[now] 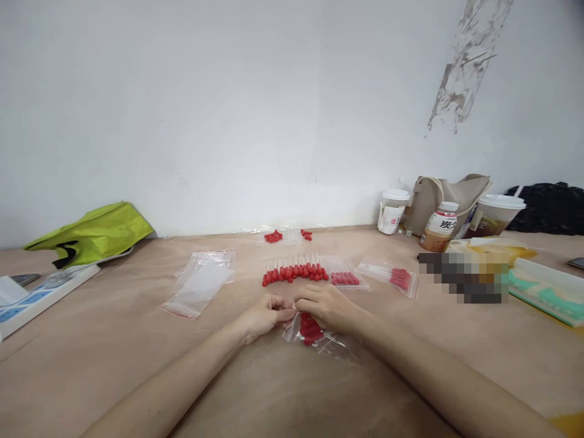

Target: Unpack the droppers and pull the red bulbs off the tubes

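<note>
My left hand (267,315) and my right hand (326,307) meet at the mouth of a small clear zip bag (319,340) lying on the tan table. Both hands pinch its top edge with closed fingers. Inside the bag lie several red-bulbed droppers (310,328). Just beyond my hands a row of loose red-bulbed droppers (294,272) is lined up on the table. Two filled zip bags (345,275) (391,276) lie to the right of that row.
A stack of empty zip bags (201,281) lies at the left. More red pieces (274,236) sit near the wall. A lime-green bag (93,232) is far left. Cups (393,210) (495,214), a bottle (439,227) and a beige bag (449,194) stand at the right.
</note>
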### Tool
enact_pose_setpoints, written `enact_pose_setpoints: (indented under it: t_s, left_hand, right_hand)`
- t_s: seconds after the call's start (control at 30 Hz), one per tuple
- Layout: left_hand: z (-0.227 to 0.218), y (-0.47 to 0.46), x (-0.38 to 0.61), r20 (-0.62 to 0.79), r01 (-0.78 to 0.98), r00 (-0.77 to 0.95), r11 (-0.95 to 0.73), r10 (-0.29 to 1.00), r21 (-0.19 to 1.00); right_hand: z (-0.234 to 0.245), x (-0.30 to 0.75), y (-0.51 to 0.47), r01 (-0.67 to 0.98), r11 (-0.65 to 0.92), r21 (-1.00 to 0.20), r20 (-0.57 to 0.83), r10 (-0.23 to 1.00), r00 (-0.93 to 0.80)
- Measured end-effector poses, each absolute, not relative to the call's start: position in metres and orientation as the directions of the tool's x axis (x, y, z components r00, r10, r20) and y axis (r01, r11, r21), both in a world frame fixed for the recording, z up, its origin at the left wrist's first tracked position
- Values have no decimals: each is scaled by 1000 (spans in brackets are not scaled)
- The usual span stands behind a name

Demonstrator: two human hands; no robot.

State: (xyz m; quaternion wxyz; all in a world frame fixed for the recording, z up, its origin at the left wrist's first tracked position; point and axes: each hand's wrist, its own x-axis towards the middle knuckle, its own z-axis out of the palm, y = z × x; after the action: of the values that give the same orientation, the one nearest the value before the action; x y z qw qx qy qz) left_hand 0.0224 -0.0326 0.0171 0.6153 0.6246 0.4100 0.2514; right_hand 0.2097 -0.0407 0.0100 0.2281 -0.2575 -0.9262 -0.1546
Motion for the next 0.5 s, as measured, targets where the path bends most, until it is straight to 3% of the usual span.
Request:
enact_pose_setpoints:
  t_s: [0.27,0.5]
  left_hand:
    - [10,-32,21,-156,232,544,31,825,972]
    - [6,-32,20,-95,333,590,-134,802,933]
  right_hand:
    - [7,208,-39,520,854,39,583,403,-705]
    - [0,208,-37,524,846,95,625,359,-693]
